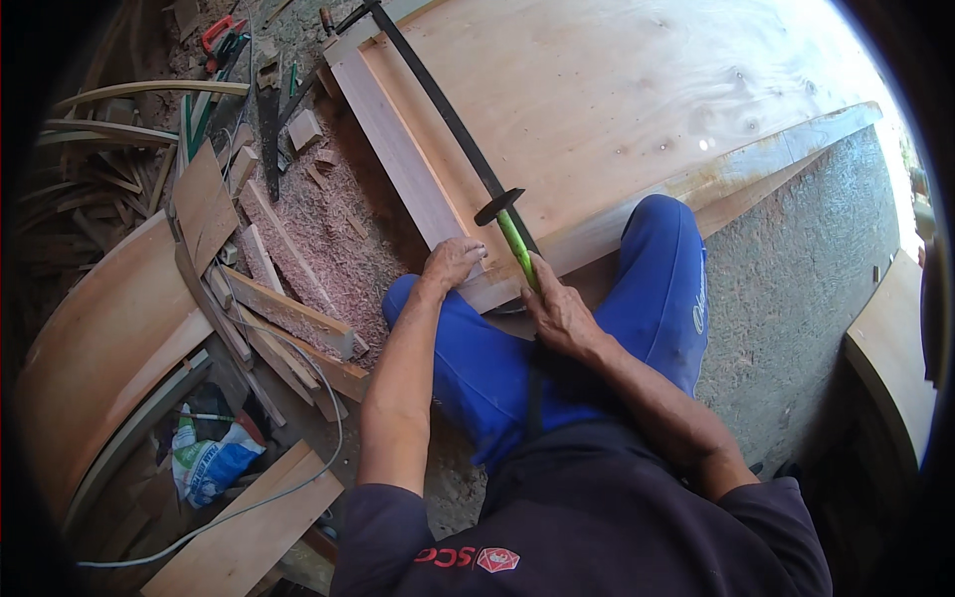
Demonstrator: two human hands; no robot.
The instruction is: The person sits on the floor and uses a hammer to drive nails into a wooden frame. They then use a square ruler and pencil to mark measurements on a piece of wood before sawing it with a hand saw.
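My right hand (563, 314) is wrapped round the green handle of a hammer (515, 243), whose dark head is raised above the near corner of a wooden panel. At that corner my left hand (454, 263) rests on the pale wooden frame (403, 154), its fingers closed together. Whatever they pinch, if anything, is too small to make out. A long black bar clamp (438, 95) stretches across the frame, its near end partly behind the hammer and my right hand. Inside the frame edge lies a broad plywood sheet (587, 90).
Offcuts (284, 308) and pink shavings (343, 214) litter the floor at left, beside a handsaw (268, 139) and a red-handled tool (217, 35). A grey cable (333, 438) runs past a curved wooden panel (109, 348) and a blue-white bag (211, 463). Another board (895, 348) stands at right.
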